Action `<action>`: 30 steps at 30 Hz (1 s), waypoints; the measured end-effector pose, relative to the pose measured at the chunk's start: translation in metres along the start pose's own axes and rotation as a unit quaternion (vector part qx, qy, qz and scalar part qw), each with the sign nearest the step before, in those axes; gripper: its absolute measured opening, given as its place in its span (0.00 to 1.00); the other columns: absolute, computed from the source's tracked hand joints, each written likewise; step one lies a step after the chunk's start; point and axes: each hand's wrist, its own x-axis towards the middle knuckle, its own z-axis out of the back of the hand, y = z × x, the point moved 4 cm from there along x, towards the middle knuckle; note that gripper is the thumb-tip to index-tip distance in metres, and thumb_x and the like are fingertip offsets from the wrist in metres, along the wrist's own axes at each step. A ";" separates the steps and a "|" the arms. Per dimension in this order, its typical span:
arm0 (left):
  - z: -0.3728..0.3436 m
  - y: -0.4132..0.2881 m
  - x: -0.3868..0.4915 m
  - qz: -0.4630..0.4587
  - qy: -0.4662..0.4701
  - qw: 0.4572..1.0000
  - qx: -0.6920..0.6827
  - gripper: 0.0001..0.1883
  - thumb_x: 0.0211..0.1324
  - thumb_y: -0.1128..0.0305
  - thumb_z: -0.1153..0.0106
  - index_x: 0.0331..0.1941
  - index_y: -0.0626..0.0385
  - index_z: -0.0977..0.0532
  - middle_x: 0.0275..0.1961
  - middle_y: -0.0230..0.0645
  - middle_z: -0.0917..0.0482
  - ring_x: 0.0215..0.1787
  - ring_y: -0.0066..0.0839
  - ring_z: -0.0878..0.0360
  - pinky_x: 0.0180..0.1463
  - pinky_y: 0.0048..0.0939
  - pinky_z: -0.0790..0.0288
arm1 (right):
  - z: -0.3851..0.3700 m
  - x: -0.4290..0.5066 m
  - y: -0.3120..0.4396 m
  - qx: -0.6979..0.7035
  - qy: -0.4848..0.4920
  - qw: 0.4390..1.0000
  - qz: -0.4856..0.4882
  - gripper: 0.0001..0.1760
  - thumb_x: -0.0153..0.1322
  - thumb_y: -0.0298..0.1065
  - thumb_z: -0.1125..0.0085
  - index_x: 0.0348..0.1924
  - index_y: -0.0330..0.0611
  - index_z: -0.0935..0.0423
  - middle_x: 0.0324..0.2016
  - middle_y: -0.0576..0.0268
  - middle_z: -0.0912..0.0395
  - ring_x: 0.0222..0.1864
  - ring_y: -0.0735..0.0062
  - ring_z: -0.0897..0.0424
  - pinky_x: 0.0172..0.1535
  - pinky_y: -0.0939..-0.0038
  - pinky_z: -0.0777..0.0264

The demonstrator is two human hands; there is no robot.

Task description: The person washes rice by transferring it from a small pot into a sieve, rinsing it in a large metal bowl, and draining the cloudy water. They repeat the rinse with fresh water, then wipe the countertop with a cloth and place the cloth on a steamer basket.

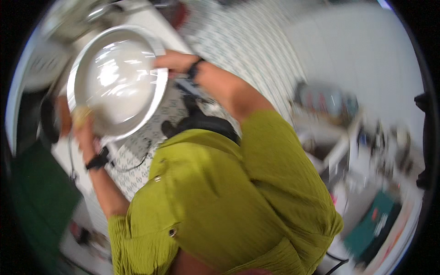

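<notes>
A wide, shiny metal basin (117, 79) is tilted with its inside towards me, and bright light reflects from its bottom. My right hand (175, 62) grips its right rim, the thumb over the edge and the other fingers partly hidden behind it. At the lower left rim is my left hand (85, 137), wearing a black wristband. Its fingers are around a rounded yellowish object (81, 116), possibly a sponge, too blurred to name surely. Whether this hand also bears on the rim, I cannot tell.
Under the basin runs a white counter (175, 37). A brown and black round item (56, 117) stands by its left rim. Patterned floor (132, 172) lies below, with a dark cable (137, 166). Cluttered shelves (330, 137) and a green box (371, 223) are at right.
</notes>
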 end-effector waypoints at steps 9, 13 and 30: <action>-0.019 -0.048 0.055 -0.165 -0.001 0.986 0.026 0.19 0.62 0.72 0.38 0.54 0.70 0.25 0.53 0.38 0.19 0.52 0.30 0.20 0.57 0.29 0.28 | 0.005 -0.034 0.017 -0.051 -0.223 0.972 -0.057 0.12 0.63 0.28 0.42 0.29 0.21 0.21 0.21 0.46 0.21 0.19 0.59 0.18 0.24 0.63 0.21; -0.019 -0.075 0.060 -0.188 0.018 0.981 0.046 0.22 0.62 0.69 0.36 0.56 0.70 0.25 0.54 0.42 0.19 0.53 0.31 0.20 0.56 0.30 0.28 | -0.003 -0.055 0.006 -0.015 -0.264 0.963 -0.050 0.14 0.63 0.28 0.41 0.31 0.18 0.22 0.23 0.44 0.20 0.21 0.57 0.17 0.24 0.62 0.21; -0.209 -0.269 -0.084 -0.310 0.171 0.935 -0.009 0.19 0.65 0.70 0.41 0.56 0.67 0.24 0.55 0.43 0.18 0.56 0.32 0.20 0.62 0.33 0.29 | 0.108 -0.289 -0.048 0.179 -0.291 0.931 0.127 0.20 0.62 0.36 0.37 0.40 0.28 0.21 0.26 0.56 0.19 0.24 0.67 0.20 0.26 0.69 0.24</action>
